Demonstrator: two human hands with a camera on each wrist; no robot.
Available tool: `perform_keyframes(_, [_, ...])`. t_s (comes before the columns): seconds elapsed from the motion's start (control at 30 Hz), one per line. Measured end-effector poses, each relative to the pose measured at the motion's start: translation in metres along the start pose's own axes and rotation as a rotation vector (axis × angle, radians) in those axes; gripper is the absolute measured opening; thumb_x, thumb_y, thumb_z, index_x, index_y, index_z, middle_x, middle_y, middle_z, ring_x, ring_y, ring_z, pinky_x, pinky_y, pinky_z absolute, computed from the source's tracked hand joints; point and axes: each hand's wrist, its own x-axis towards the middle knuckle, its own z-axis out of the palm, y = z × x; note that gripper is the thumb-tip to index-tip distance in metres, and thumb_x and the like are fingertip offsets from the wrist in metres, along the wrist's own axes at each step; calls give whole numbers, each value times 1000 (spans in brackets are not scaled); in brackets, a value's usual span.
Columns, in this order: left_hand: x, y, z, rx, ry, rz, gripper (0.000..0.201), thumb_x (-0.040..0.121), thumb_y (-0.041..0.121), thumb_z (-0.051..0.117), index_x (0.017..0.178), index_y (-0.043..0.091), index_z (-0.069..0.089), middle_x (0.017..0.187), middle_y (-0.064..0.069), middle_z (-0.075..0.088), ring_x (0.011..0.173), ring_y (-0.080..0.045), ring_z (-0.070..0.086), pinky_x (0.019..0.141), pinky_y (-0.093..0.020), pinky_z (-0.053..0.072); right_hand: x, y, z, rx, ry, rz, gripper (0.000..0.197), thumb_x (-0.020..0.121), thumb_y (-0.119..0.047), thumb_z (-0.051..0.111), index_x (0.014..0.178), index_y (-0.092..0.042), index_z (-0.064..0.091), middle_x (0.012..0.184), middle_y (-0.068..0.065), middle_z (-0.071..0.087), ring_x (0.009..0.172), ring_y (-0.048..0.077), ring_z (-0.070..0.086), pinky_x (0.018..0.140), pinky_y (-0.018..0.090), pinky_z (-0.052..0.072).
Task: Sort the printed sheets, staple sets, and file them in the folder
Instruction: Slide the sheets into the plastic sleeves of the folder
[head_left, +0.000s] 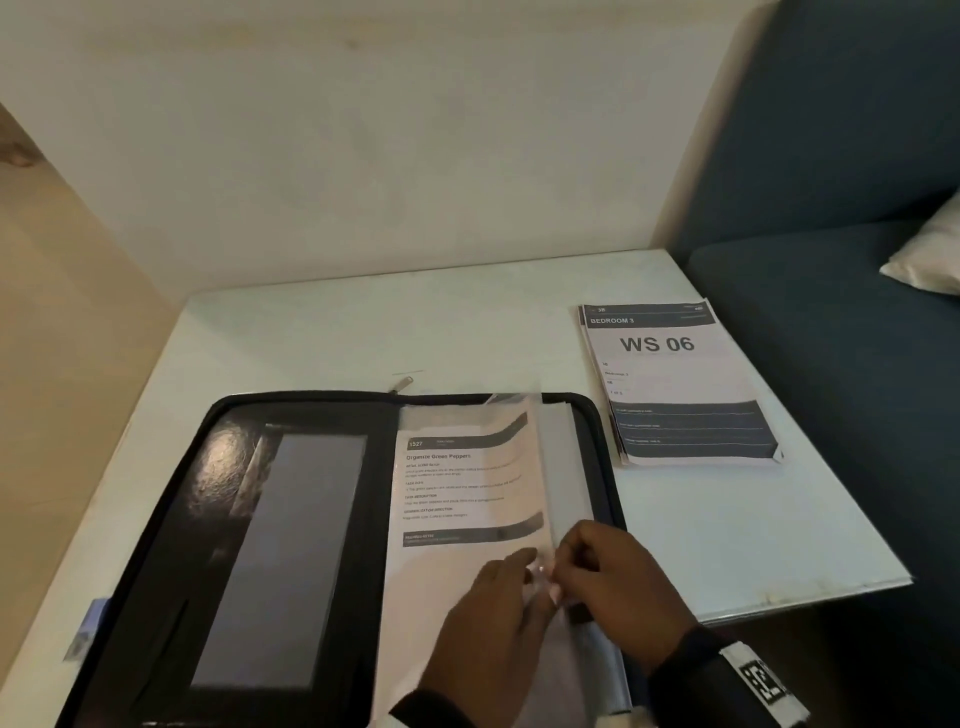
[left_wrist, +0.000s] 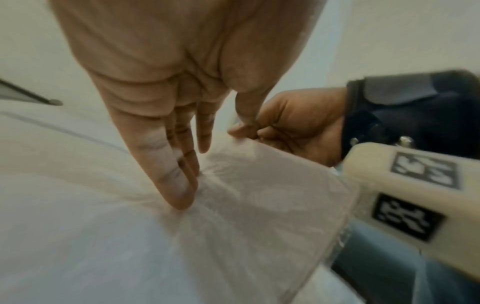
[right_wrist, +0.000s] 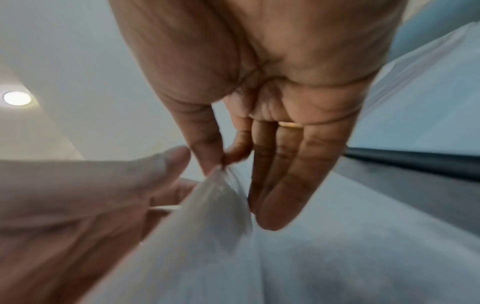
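A black zip folder (head_left: 218, 467) lies open on the white table (head_left: 311, 338). Its right half holds a clear plastic sleeve (head_left: 524, 457) over a printed sheet (head_left: 452, 483) headed "Organize Green Peppers". My right hand (head_left: 608, 571) pinches the sleeve's (right_wrist: 215, 216) lifted edge between thumb and forefinger (right_wrist: 207, 156). My left hand (head_left: 498, 597) presses straight fingers (left_wrist: 179, 185) down on the sleeve (left_wrist: 259, 205), which creases around them, with its thumb by the right hand's pinch. A stack of printed sheets (head_left: 675, 379) marked "WS 06" lies at the back right of the table.
A dark blue sofa (head_left: 831, 260) with a pale cushion (head_left: 930, 254) stands just right of the table. The wall runs along the table's back. The folder's zip pull (head_left: 402, 384) lies behind it. A small blue object (head_left: 88, 629) sticks out by the folder's left edge.
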Motion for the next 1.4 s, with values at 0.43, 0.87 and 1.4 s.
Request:
perform_keyframes(0.43, [-2, 1, -52, -144, 110, -125, 38, 95, 11, 52, 127, 30, 41, 125, 15, 49, 109, -4, 48, 96, -19, 40, -10, -22, 9, 159, -274, -126, 39, 91, -1, 57, 118, -27, 68, 115, -16, 70, 108, -2, 63, 95, 20, 50])
perform_keyframes(0.87, [-49, -47, -178, -237, 363, -221, 49, 85, -7, 63, 101, 39, 57, 116, 4, 63, 112, -18, 57, 104, -39, 39, -21, -42, 64, -18, -379, -280, 53, 84, -45, 67, 133, -53, 47, 128, -41, 45, 119, -8, 51, 91, 4, 38])
perform_keyframes(1.4, [-47, -171, -211, 251, 350, -614, 44, 83, 28, 72, 118, 16, 49, 101, 1, 55, 89, -19, 52, 76, -29, 39, -15, 3, 151, -958, -422, -497, 63, 79, -72, 42, 128, -34, 55, 128, -11, 64, 106, 9, 67, 90, 37, 53])
